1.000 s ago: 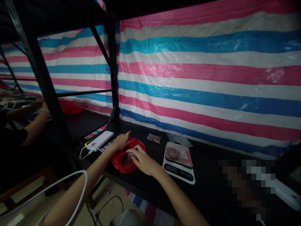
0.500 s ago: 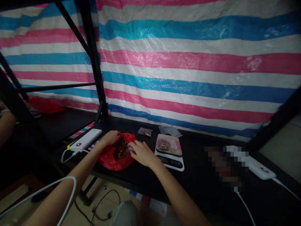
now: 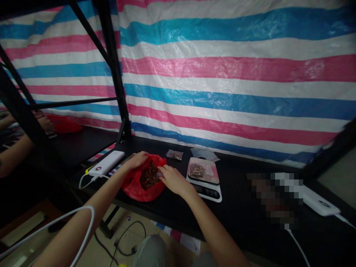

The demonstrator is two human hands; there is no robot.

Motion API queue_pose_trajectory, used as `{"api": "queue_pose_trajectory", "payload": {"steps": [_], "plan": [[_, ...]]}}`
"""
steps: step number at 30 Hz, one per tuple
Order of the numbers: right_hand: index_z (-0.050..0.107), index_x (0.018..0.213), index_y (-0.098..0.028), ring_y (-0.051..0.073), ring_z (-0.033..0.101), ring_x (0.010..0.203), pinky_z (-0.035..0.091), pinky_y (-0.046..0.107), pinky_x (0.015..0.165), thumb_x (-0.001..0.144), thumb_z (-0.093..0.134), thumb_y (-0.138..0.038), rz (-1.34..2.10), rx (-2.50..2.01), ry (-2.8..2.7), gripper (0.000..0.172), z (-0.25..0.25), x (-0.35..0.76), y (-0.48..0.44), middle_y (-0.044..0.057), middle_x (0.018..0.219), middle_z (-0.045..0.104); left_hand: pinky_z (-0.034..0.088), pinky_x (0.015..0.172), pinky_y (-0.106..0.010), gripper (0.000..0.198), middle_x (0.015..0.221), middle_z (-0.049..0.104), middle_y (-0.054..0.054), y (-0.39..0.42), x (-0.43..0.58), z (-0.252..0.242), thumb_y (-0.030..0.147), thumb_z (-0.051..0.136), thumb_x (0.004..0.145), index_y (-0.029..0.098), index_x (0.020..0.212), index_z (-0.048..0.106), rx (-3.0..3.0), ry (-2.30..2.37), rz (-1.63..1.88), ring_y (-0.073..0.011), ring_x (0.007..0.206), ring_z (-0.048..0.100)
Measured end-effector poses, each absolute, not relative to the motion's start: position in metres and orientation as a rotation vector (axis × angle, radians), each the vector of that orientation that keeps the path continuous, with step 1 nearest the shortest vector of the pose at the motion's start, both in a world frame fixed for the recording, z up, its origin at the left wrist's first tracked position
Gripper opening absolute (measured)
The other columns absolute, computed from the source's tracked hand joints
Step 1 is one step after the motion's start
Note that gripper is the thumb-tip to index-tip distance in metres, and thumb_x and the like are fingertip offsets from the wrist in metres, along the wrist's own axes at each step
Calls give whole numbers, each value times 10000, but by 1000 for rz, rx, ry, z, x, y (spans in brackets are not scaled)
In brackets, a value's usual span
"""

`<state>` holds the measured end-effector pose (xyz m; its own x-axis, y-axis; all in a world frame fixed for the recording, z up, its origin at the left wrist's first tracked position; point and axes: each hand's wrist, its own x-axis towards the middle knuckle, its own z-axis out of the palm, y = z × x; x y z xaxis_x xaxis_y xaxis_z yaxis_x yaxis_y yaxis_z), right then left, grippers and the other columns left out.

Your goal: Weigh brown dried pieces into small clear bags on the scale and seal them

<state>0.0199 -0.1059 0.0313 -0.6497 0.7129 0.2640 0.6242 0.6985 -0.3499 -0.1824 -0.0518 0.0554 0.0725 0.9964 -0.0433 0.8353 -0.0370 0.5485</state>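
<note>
Loosely crumpled red bag (image 3: 136, 189) around dark lumps (image 3: 149, 176)

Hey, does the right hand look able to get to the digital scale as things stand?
Probably yes. The right hand rests just beside the digital scale, and nothing shows between them. The red plastic bag lies on the hand's far side, so the way looks free.

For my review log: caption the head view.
Left hand and right hand hold open a red bag of dried pieces beside a digital scale.
</note>
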Motion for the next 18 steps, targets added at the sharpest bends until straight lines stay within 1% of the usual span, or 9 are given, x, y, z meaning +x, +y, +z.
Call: {"api": "queue_pose_trajectory", "payload": {"steps": [3, 8, 14, 18], "plan": [[489, 1179, -157, 216, 517, 1044, 392, 341, 899, 816, 486, -161, 371, -1054, -2459, 364, 26, 14, -104, 117, 1112, 540, 442, 568, -246, 361, 738, 657, -60, -51, -176, 58, 266, 354, 718, 99, 837, 650, 1882, 1750, 586, -180, 676, 596], [479, 1177, -150, 202, 516, 1050, 393, 324, 899, 806, 484, -115, 450, -1037, -2351, 373, 19, 9, -101, 115, 1132, 522, 456, 638, -248, 369, 871, 670, -63, -47, -170, 59, 267, 369, 722, 118, 903, 654, 1885, 1785, 607, -187, 766, 603], [495, 1141, -188, 179, 507, 1055, 381, 317, 898, 790, 509, -105, 562, -1019, -2258, 361, 13, 7, -95, 76, 1129, 539, 455, 761, -255, 399, 939, 672, -76, -38, -173, 58, 225, 347, 718, 101, 938, 656, 1923, 1778, 704, -197, 883, 602], [494, 1135, -204, 175, 519, 1046, 376, 317, 890, 779, 534, -104, 523, -983, -2264, 372, 14, 6, -94, 63, 1125, 558, 441, 800, -264, 402, 988, 665, -87, -36, -172, 68, 221, 338, 742, 110, 978, 645, 1999, 1840, 641, -214, 941, 593]]}}
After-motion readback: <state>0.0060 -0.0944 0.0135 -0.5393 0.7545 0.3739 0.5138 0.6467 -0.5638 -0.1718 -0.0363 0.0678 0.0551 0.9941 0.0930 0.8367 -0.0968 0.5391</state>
